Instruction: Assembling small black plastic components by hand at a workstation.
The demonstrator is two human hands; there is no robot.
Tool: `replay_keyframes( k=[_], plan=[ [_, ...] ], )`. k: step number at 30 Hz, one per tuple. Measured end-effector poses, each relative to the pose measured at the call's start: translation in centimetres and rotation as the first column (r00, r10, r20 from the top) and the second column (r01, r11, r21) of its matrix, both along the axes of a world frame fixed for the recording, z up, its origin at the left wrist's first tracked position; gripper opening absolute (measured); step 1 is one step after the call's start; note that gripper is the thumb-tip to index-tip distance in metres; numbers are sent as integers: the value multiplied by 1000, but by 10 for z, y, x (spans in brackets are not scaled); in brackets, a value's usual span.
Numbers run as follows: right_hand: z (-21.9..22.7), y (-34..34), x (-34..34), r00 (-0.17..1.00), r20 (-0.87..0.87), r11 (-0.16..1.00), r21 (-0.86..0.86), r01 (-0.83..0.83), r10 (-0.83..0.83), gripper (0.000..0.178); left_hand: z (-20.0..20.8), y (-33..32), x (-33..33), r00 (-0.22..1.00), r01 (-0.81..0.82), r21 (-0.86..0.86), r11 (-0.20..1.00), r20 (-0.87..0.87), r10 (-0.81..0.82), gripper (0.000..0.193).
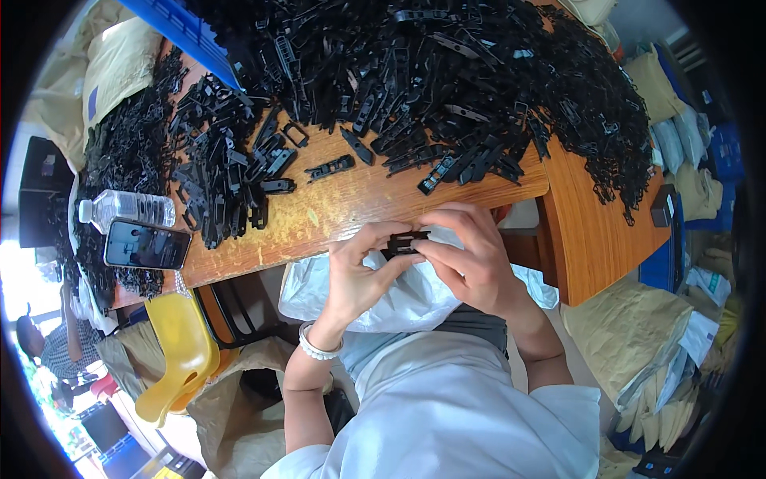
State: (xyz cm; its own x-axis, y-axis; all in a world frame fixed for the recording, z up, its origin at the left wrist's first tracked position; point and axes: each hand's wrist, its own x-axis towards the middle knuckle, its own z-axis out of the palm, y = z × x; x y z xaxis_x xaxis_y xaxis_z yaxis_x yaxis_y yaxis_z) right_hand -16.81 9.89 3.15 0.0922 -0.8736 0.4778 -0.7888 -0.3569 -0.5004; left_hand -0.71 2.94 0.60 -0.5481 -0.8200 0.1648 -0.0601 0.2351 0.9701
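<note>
Between both hands, just off the table's front edge, is a small black plastic part (407, 243) with slots in it. My left hand (361, 263) pinches its left end between thumb and fingers. On its other end the fingers of my right hand (471, 254) are closed. Fingers cover parts of the piece, so its full shape is hidden. A white plastic bag (375, 299) lies below the hands, over my lap. Beyond them, a large heap of similar black plastic parts (383, 72) covers the wooden table (335, 203); a few pieces lie loose near its front.
A clear plastic bottle (136, 209) and a phone (148, 244) lie at the table's left. A blue tray (187, 36) sticks out at the far left. Beside the table stands a yellow chair (183, 351). Brown paper sacks (630, 327) crowd the right. A person is at the far left.
</note>
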Motion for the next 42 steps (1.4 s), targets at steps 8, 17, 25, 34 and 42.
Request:
replay_keyframes(
  k=[8, 17, 25, 34, 42],
  plan=[
    [-12, 2, -2, 913, 406, 999, -3, -36, 34, 22, 5, -23, 2, 919, 311, 469, 826, -369, -136, 22],
    [-26, -2, 6, 525, 809, 964, 232, 128, -264, 15, -8, -83, 3, 859, 55, -658, 751, 415, 301, 23],
    [-20, -23, 18, 265, 902, 932, 361, -27, -341, 18, 9, -33, 16, 998, 40, 160, 986, -60, -30, 26],
    [-21, -20, 22, 237, 910, 938, 348, 9, -340, 21, 6, -26, 16, 986, 82, 266, 960, -163, -39, 29],
    [-21, -20, 21, 326, 867, 918, 396, 7, -376, 20, 4, -22, 16, 1000, 28, 164, 986, -9, -27, 25]
  ],
)
